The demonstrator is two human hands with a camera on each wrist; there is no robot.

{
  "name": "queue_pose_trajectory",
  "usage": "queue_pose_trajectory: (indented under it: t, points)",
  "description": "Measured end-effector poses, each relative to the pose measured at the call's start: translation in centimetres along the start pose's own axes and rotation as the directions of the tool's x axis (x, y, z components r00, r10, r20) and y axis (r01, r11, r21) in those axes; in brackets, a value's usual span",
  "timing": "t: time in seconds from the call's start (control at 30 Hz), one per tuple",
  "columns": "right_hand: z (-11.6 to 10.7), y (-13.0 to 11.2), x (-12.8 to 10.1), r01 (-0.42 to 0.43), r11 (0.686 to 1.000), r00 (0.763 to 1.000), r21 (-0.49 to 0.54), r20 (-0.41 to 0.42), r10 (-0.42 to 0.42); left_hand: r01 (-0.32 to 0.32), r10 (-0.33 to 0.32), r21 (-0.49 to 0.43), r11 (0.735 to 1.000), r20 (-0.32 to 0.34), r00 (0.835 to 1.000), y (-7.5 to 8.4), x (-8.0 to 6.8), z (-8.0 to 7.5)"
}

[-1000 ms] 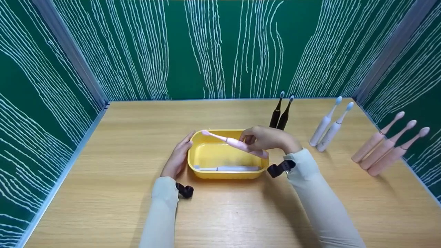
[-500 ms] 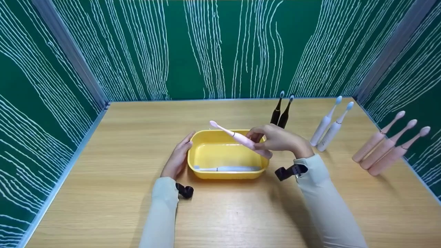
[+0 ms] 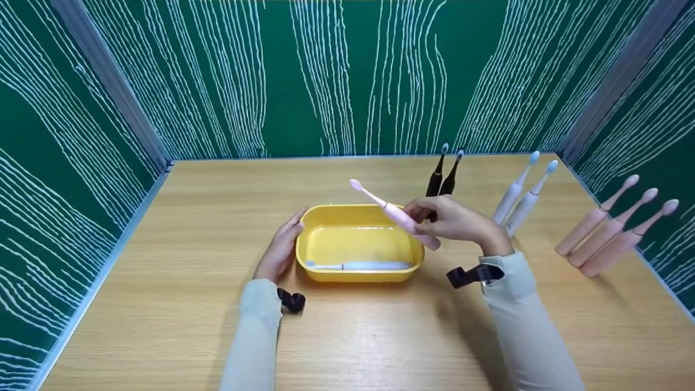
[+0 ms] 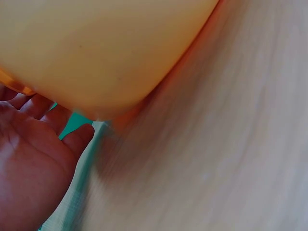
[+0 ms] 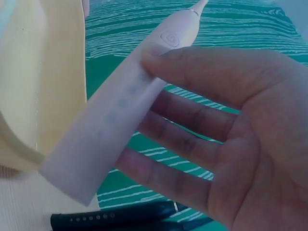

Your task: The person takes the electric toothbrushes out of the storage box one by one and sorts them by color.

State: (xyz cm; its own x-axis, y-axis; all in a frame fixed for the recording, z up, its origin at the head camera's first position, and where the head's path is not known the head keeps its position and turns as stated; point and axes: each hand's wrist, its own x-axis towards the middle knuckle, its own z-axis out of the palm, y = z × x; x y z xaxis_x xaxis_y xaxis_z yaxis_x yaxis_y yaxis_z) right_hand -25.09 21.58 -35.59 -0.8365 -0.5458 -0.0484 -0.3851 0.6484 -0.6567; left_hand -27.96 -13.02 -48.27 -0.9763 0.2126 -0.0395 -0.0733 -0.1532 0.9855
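My right hand point(image 3: 453, 220) pinches a pink electric toothbrush point(image 3: 399, 218) by its handle, thumb on one side and fingers on the other. Its brush head points up and to the left, over the right part of a yellow plastic bin point(image 3: 358, 277). In the right wrist view, the handle point(image 5: 110, 110) shows a round button and a row of marks. Inside the bin, along its near wall, lies a white electric toothbrush point(image 3: 374, 265). My left hand point(image 3: 279, 247) rests against the bin's left end; in the left wrist view its fingers point(image 4: 57, 118) are extended along the wall.
Two black toothbrushes point(image 3: 436, 179) stand behind the right hand. Farther right stand two white toothbrushes point(image 3: 524, 209) with blue heads, partly covered by the hand, and three pink toothbrushes point(image 3: 602, 233). A green wall point(image 3: 347, 81) with white lines borders the wooden table point(image 3: 190, 260).
My right hand has moved right with the pink toothbrush, which has risen and tilted more upright. The left hand, the bin and the white toothbrush inside have stayed put.
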Motion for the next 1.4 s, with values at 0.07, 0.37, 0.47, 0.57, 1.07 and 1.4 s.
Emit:
queue_pose_trajectory:
  t: [0.07, 0.37, 0.47, 0.57, 1.07, 1.4]
  points:
    - [-0.2, 0.3, -0.3, -0.017, 1.0, 1.0, 0.019, -0.009, 0.018, -0.003, 0.003, 0.004, 1.0, -0.003, 1.0, 0.0, 0.0, 0.0]
    - [-0.9, 1.7, -2.2, -0.013, 0.999, 0.994, 0.034, -0.107, 0.017, -0.007, 0.007, 0.03, 1.0, 0.0, 1.0, 0.1, 0.0, -0.1]
    - [-1.1, 2.1, -2.8, 0.005, 1.0, 0.989, 0.023, -0.149, -0.001, -0.004, 0.004, 0.037, 0.999, 0.003, 1.0, 0.0, 0.0, -0.1]
    - [-1.3, 2.6, -3.3, 0.007, 1.0, 0.984, 0.026, -0.176, -0.002, -0.004, 0.004, 0.044, 0.999, 0.001, 1.0, 0.0, -0.1, -0.1]
    - [-1.7, 6.0, -6.3, 0.053, 0.998, 0.932, 0.016, -0.36, -0.044, 0.003, -0.002, 0.044, 0.999, -0.019, 1.0, 0.3, -0.2, 0.2]
    - [-1.8, 8.0, -8.4, 0.064, 0.998, 0.879, 0.024, -0.474, -0.045, -0.007, 0.007, 0.038, 0.999, -0.01, 1.0, 0.1, -0.2, 0.1]
